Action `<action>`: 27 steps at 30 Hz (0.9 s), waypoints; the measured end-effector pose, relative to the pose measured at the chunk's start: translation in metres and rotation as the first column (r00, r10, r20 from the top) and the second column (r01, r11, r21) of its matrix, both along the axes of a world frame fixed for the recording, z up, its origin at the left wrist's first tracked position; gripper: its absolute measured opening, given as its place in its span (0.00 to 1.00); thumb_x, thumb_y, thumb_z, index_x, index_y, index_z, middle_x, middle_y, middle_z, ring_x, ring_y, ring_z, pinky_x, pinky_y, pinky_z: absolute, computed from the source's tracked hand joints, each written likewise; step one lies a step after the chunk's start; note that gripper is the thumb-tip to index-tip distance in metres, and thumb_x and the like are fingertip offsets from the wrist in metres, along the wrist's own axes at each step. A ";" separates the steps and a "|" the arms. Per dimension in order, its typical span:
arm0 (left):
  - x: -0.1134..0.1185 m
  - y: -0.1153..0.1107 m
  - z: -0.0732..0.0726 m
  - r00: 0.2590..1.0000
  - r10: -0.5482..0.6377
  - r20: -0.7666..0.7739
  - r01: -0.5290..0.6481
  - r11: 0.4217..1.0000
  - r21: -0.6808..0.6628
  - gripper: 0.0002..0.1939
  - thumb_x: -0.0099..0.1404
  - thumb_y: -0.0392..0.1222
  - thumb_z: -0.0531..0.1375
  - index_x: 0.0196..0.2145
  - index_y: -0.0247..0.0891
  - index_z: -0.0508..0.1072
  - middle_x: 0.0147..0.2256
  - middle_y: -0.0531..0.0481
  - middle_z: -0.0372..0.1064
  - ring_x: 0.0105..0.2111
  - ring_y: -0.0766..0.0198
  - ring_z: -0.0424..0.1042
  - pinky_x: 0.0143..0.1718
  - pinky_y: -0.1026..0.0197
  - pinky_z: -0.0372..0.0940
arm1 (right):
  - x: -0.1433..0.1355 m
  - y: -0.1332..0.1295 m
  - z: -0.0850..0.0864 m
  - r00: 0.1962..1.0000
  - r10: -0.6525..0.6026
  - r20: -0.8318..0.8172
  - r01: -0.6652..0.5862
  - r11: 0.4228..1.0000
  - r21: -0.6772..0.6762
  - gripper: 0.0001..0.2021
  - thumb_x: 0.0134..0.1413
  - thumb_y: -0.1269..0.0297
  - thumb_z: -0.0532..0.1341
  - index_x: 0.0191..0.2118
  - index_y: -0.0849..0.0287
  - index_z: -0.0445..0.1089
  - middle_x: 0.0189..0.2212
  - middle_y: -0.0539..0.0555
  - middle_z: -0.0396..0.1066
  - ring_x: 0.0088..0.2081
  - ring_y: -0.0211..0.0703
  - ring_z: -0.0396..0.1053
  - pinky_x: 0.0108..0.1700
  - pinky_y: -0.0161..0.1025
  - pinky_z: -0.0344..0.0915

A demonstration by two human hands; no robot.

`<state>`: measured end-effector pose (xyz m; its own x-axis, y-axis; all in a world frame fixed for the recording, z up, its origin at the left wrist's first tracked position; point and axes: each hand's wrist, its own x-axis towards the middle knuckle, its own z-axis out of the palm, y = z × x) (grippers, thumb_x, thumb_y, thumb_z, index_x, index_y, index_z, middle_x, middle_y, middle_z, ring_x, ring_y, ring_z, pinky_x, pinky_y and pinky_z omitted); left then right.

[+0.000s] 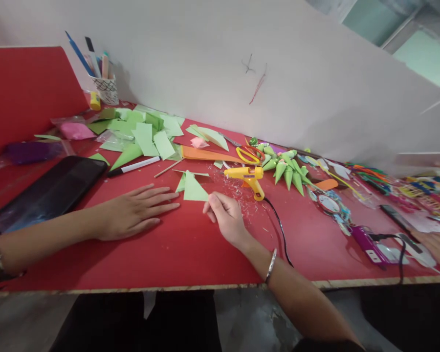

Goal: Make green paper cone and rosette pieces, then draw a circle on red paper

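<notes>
We have the red bench point(190, 259) spread across our view, and the largest thing on it is the heap of green paper point(143, 129) toward the wall on the left. Next in size comes the black tablet point(51, 188), lying flat beside our left forearm. On the right, beyond the glue gun, we see the cluster of green paper cones point(288, 171). Our left hand point(134, 212) rests palm down on the bench, its fingers released, extended and slightly spread, grasping nothing. Our right hand point(225, 215) is partly curled, thumb and forefinger pinching the lower right corner of the light green paper piece point(195, 189). The yellow glue gun point(247, 178) lies on its side just past our right hand, its nozzle pointing left and its black cord running toward the near edge. The paper piece sits between our two hands, near the left fingertips; we cannot tell whether it touches the bench. Smaller still, we find the black-capped marker point(134, 166) beyond our left hand, and finally the thin stick point(168, 167), just off the marker's white end.
</notes>
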<state>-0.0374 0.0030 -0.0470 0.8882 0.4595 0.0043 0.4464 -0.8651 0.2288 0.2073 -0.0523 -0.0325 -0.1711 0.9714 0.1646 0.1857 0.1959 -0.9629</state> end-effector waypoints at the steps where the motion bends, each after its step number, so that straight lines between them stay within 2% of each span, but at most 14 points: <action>1: -0.003 0.002 0.000 1.000 0.000 0.000 0.000 1.000 0.022 0.24 0.67 0.46 0.45 0.60 0.51 0.47 0.61 0.56 0.47 0.61 0.60 0.44 0.62 0.55 0.36 | 0.000 0.000 0.000 0.998 0.052 0.035 -0.051 0.998 -0.031 0.19 0.58 0.54 0.47 0.22 0.60 0.60 0.13 0.44 0.52 0.17 0.30 0.52 0.22 0.30 0.50; 4: -0.008 0.009 0.002 0.998 -0.044 -0.055 0.048 0.995 0.090 0.22 0.66 0.45 0.46 0.57 0.50 0.56 0.61 0.56 0.45 0.62 0.58 0.42 0.61 0.54 0.38 | -0.002 0.002 -0.003 0.946 0.269 0.179 -0.252 0.961 -0.113 0.18 0.58 0.58 0.48 0.21 0.60 0.61 0.14 0.45 0.56 0.17 0.30 0.55 0.23 0.30 0.52; 6: -0.011 0.014 0.005 0.994 -0.063 -0.085 0.073 0.990 0.121 0.22 0.66 0.45 0.46 0.58 0.48 0.56 0.61 0.54 0.46 0.61 0.58 0.45 0.60 0.54 0.40 | -0.003 0.003 -0.005 0.889 0.344 0.301 -0.333 0.939 -0.091 0.17 0.57 0.62 0.49 0.20 0.61 0.61 0.15 0.46 0.59 0.19 0.30 0.56 0.25 0.30 0.52; 8: -0.015 0.020 0.007 0.997 -0.032 -0.070 0.042 0.988 0.148 0.23 0.66 0.45 0.46 0.58 0.47 0.55 0.59 0.52 0.53 0.58 0.57 0.52 0.59 0.53 0.44 | -0.003 0.004 -0.007 0.853 0.320 0.412 -0.337 0.941 -0.035 0.16 0.56 0.64 0.50 0.18 0.61 0.60 0.16 0.46 0.59 0.20 0.29 0.55 0.26 0.30 0.51; 10: -0.018 0.024 0.009 0.999 0.046 -0.026 -0.041 0.983 0.178 0.21 0.65 0.46 0.47 0.55 0.45 0.60 0.54 0.50 0.61 0.54 0.56 0.58 0.57 0.52 0.47 | -0.004 0.004 -0.007 0.838 0.256 0.483 -0.298 0.955 0.011 0.16 0.54 0.65 0.51 0.17 0.61 0.58 0.15 0.44 0.55 0.20 0.29 0.52 0.26 0.30 0.49; 13: -0.012 0.016 0.012 0.992 0.122 0.040 -0.127 0.971 0.203 0.20 0.65 0.47 0.46 0.52 0.43 0.65 0.51 0.49 0.65 0.53 0.55 0.60 0.56 0.51 0.49 | -0.005 0.004 -0.004 0.815 0.192 0.547 -0.258 0.965 0.046 0.17 0.52 0.65 0.52 0.15 0.61 0.55 0.15 0.43 0.47 0.20 0.28 0.46 0.26 0.30 0.45; 16: 0.005 -0.009 0.014 0.996 0.065 0.056 -0.073 0.986 0.149 0.23 0.66 0.48 0.45 0.57 0.45 0.58 0.56 0.51 0.60 0.54 0.58 0.59 0.56 0.55 0.49 | -0.007 0.003 0.001 0.774 0.181 0.607 -0.251 0.968 0.032 0.16 0.51 0.66 0.53 0.15 0.62 0.57 0.15 0.43 0.45 0.20 0.29 0.46 0.26 0.31 0.44; 18: 0.017 -0.028 0.014 0.999 0.024 0.024 -0.026 0.995 0.100 0.28 0.64 0.54 0.47 0.60 0.46 0.49 0.60 0.51 0.50 0.58 0.58 0.54 0.59 0.55 0.44 | -0.008 0.002 0.003 0.740 0.159 0.653 -0.238 0.971 0.034 0.16 0.51 0.65 0.53 0.15 0.62 0.58 0.14 0.43 0.46 0.20 0.29 0.46 0.26 0.31 0.43; 20: 0.024 -0.043 0.011 1.000 0.005 -0.007 -0.004 0.998 0.064 0.32 0.63 0.57 0.47 0.61 0.46 0.45 0.62 0.49 0.42 0.60 0.57 0.49 0.60 0.54 0.40 | -0.009 0.000 0.004 0.703 0.120 0.701 -0.227 0.972 0.062 0.16 0.51 0.65 0.54 0.15 0.63 0.60 0.13 0.43 0.47 0.20 0.29 0.45 0.26 0.32 0.43; 24: 0.023 -0.054 0.006 1.000 0.026 -0.013 -0.026 0.999 0.030 0.34 0.62 0.59 0.46 0.62 0.48 0.40 0.63 0.49 0.35 0.62 0.54 0.41 0.60 0.50 0.36 | -0.010 -0.002 0.004 0.622 0.073 0.779 -0.218 0.972 0.083 0.15 0.49 0.66 0.56 0.14 0.62 0.64 0.12 0.43 0.49 0.18 0.29 0.44 0.25 0.33 0.41; 27: 0.016 -0.056 0.007 1.000 0.003 0.003 -0.003 1.000 0.006 0.35 0.62 0.59 0.47 0.61 0.50 0.37 0.63 0.49 0.37 0.62 0.54 0.41 0.60 0.48 0.35 | -0.012 0.000 0.005 0.579 0.076 0.812 -0.204 0.977 0.055 0.13 0.46 0.67 0.57 0.14 0.61 0.65 0.11 0.44 0.51 0.18 0.30 0.43 0.24 0.34 0.41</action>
<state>-0.0213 -0.0530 -0.0399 0.8869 0.4619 0.0100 0.4481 -0.8652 0.2248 0.1955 -0.0525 -0.0277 -0.4276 0.9039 0.0102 0.8273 0.3958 -0.3986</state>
